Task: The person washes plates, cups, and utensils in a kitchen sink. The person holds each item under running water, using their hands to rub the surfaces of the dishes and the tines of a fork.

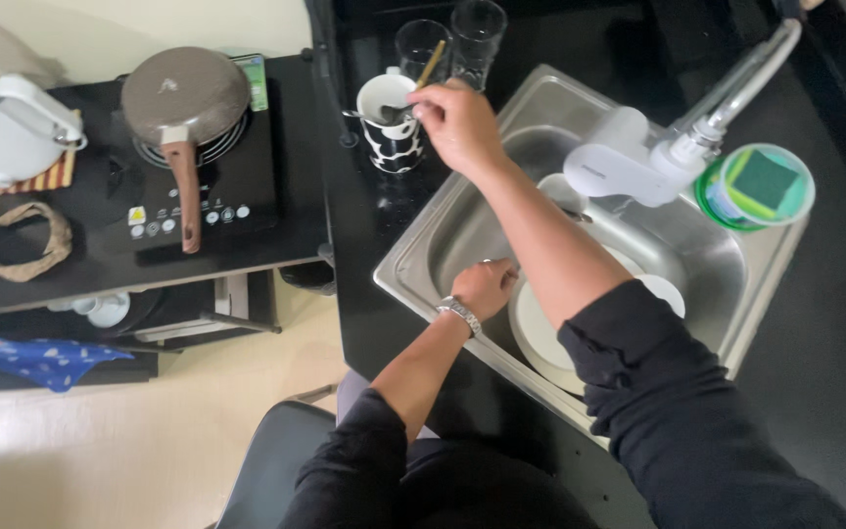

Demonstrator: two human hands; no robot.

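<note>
Your black counter (834, 323) carries a steel sink (697, 255) set into it, its tap (727, 98) swung over the basin from the far right corner. A white plate (540, 338) lies in the near part of the basin, and your left hand (485, 287) rests at the sink's near left rim, fingers curled down onto the plate's edge. Off the counter's left edge, a frying pan (185, 95) sits on a cooktop (198, 186). Your right hand (459, 124) pinches a wooden-handled utensil (430, 66) whose end stands in the black-and-white mug (391, 122) just beyond the sink's far left corner, in front of two glasses (447, 39).
</note>
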